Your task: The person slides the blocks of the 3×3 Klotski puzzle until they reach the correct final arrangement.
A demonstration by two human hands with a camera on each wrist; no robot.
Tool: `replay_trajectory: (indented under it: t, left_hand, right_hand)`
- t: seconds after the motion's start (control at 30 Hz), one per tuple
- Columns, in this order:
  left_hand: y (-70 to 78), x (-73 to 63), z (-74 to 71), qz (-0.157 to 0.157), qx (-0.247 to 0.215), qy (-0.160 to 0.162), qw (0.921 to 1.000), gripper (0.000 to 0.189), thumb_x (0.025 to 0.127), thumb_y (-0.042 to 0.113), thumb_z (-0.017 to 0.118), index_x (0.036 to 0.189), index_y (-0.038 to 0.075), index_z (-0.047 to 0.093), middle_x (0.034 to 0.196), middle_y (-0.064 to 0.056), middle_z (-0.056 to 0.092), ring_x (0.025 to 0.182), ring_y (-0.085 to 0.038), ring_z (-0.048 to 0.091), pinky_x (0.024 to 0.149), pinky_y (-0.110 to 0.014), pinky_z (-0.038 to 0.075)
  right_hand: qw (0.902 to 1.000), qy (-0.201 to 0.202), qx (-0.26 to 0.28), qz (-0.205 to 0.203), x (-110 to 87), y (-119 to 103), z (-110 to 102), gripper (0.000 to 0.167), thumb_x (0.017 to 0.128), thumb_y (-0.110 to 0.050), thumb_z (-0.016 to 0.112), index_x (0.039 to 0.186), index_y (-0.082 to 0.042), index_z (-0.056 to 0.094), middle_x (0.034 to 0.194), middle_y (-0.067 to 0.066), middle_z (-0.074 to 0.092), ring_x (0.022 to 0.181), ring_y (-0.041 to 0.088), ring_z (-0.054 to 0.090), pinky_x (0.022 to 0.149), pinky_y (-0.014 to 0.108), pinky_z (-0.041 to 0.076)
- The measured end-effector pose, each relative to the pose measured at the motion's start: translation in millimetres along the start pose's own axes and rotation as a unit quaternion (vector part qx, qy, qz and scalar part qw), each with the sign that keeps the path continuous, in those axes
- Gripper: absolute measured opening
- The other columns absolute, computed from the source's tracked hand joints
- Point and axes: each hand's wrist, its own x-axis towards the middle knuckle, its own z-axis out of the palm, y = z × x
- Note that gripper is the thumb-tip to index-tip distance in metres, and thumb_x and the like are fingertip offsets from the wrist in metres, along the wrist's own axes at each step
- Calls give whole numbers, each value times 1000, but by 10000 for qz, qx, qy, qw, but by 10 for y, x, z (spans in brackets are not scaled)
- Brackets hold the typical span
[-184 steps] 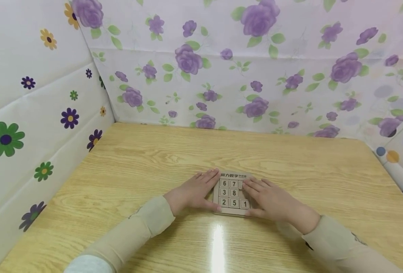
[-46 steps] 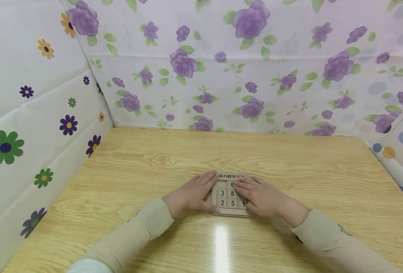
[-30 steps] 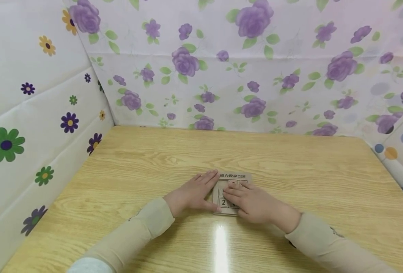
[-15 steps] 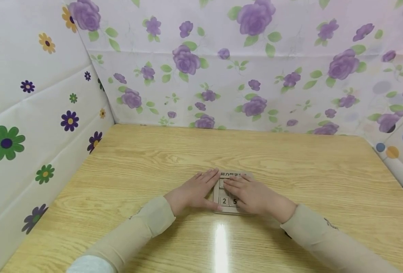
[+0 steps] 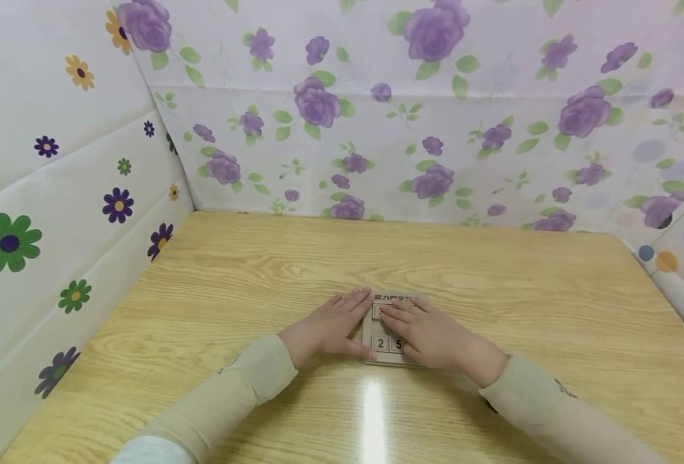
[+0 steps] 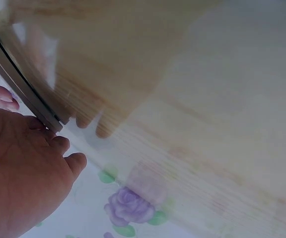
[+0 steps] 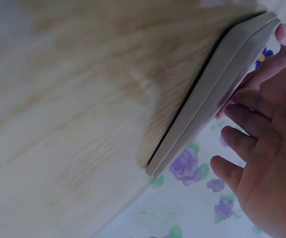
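Broadly, the back of the scene is hung with a floral cloth [image 5: 481, 71], in front of which a wood-grained desk [image 5: 261, 258] is set. Pale sleeves [image 5: 220, 393] are reached in over it from both sides. By the left hand [image 5: 326, 325], fingers extended and spread, nothing is clasped; the board's left side is merely braced, with the thumb on the near-left corner and the fingertips by the far-left one. The right hand [image 5: 439, 335] is likewise clenched on nothing: it is laid over the board with relaxed fingers, their tips brought to the upper-left tile. The number board [image 5: 391, 359] is placed about midway between the desk's left and right edges, well in from the far edge. In its near-left corner a 2 tile [image 5: 380, 343] is seated, with a 5 tile [image 5: 398, 344] beside it; the upper-left tile [image 5: 378, 311] is partly covered, and just below it a gap appears to be left. For good sliding, a tile should be pressed lightly by flat fingertips and pushed straight along its row or column until squared, while the frame is held firm from the left.
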Motion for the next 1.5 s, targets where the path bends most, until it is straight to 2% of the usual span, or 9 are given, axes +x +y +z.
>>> replay_trajectory:
  t: [0.27, 0.5, 0.87, 1.17, 1.5]
  left_hand:
    - [18, 5, -17, -22, 88, 68, 9999, 109, 78, 74, 52, 154, 13, 4, 161, -3, -3, 148, -18, -1, 122, -38, 5]
    - [25, -1, -9, -6, 115, 104, 9999, 108, 79, 73, 53, 154, 12, 6, 161, -4, -1, 148, -19, 1, 122, -38, 6]
    - [38, -12, -9, -15, 76, 118, 9999, 108, 79, 72, 54, 154, 11, 7, 161, -4, -1, 148, -19, 1, 122, -38, 5]
    - [41, -12, 5, 18, 119, 133, 9998, 107, 80, 72, 54, 154, 10, 8, 161, -5, -1, 148, -20, 2, 122, -39, 7]
    - [42, -23, -6, 53, 133, 173, 9997, 106, 81, 70, 54, 154, 9, 8, 161, -6, 1, 148, -21, 3, 122, -39, 7]
  right_hand:
    - [9994, 18, 3, -343, -201, -156, -33, 53, 91, -19, 52, 141, -3, 44, 148, 10, 43, 138, 29, 37, 114, 51, 29]
    - [9982, 65, -118, -590, -279, -266, -2, 55, 87, -20, 56, 139, -5, 48, 144, 9, 48, 136, 27, 41, 113, 51, 31]
    - [9986, 145, -220, -453, -217, -227, 19, 51, 90, -19, 54, 138, -3, 49, 144, 10, 47, 136, 28, 40, 112, 50, 33]
    - [9997, 81, 10, -220, -151, -172, 30, 50, 92, -19, 50, 139, -2, 47, 147, 11, 44, 138, 29, 38, 113, 51, 31]
    - [9997, 140, -126, -130, -178, -152, 57, 52, 92, -20, 50, 140, -2, 46, 148, 11, 43, 138, 29, 36, 113, 51, 31]
